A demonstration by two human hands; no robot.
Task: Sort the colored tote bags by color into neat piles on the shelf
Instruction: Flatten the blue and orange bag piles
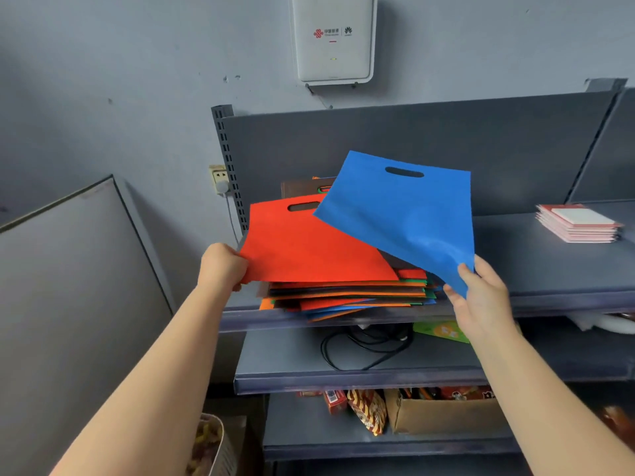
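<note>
Nearest me, both hands are gripping: left fingers (237, 266) pinching the red bag (309, 249) atop the mixed pile (343, 297), right fingers (464, 274) lifting the blue bag (402, 214), risking dragging that overhanging pile off the shelf (549, 262).

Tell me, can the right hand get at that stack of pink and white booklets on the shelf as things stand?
Probably not right now: the right hand is pinching the blue tote bag. The shelf surface between it and the booklets looks bare, so the path seems free once the bag is put down.
</note>
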